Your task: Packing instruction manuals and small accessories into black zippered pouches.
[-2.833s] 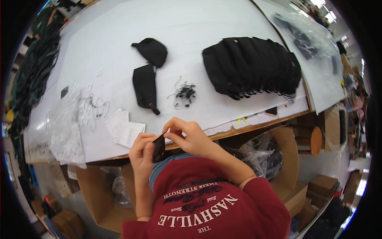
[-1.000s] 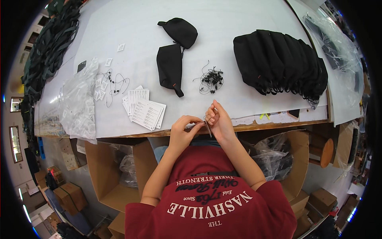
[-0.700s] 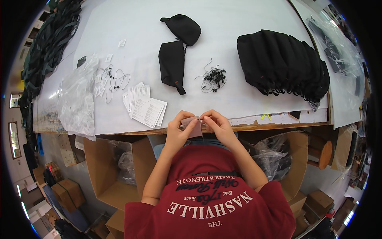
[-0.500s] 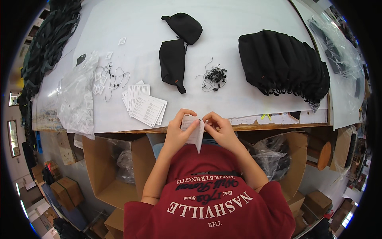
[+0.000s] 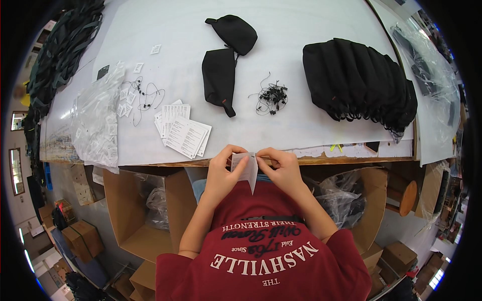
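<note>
At the table's near edge I hold a folded white printed card (image 5: 248, 173) in front of my body. My left hand (image 5: 224, 168) pinches it, with the thumb across its printed face. My right hand (image 5: 281, 169) has its fingers drawn together at the card's upper right edge; whatever thin thing may be between them is too small to make out. Beyond and to the left lies a fanned pile of white printed cards (image 5: 187, 136). Straight ahead sits a tangle of black cords with small clasps (image 5: 271, 98), beside two black zip pouches, one nearer (image 5: 218, 78) and one farther (image 5: 235, 35).
A row of black pouches (image 5: 354, 80) lies at the right. On the left are a clear plastic bag (image 5: 95, 123), loose cords (image 5: 146, 98), small white packets (image 5: 125, 109) and a heap of dark straps (image 5: 63, 55). Open cardboard boxes (image 5: 133, 210) stand below the table edge.
Both hands and the card have shifted slightly toward my body. My right thumb and fingers have come closer together at the card's edge. Items on the table stay put.
</note>
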`<state>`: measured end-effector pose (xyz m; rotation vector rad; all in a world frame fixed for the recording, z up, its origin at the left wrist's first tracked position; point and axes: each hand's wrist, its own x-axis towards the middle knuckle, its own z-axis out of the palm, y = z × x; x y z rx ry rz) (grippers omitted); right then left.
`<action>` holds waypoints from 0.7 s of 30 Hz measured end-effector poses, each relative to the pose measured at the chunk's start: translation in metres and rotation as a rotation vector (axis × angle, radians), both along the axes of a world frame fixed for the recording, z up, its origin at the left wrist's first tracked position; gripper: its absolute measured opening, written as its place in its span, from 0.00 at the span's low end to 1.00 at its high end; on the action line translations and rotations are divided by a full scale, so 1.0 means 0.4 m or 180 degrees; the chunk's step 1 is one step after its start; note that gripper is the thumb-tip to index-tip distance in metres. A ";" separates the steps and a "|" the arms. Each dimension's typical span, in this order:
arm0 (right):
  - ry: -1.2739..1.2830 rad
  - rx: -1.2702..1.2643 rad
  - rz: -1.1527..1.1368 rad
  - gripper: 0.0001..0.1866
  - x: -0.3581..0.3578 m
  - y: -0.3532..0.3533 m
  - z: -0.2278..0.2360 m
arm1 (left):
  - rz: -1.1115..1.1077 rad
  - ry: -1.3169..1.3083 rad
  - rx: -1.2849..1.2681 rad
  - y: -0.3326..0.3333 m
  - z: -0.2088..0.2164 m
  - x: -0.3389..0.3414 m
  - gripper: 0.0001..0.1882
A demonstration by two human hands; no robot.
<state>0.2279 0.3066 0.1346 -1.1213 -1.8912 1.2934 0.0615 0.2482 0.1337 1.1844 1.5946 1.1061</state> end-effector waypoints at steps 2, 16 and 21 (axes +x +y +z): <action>-0.0078 0.0222 0.0013 0.05 -0.002 -0.004 0.003 | 0.0009 0.0175 -0.0009 -0.003 0.009 0.004 0.07; -0.0124 0.0837 -0.0070 0.04 -0.013 -0.025 0.008 | 0.0184 0.0572 0.0253 -0.013 0.038 0.020 0.06; -0.0095 0.0899 -0.0016 0.04 -0.014 -0.031 0.005 | 0.0233 0.0595 0.0268 -0.014 0.038 0.021 0.06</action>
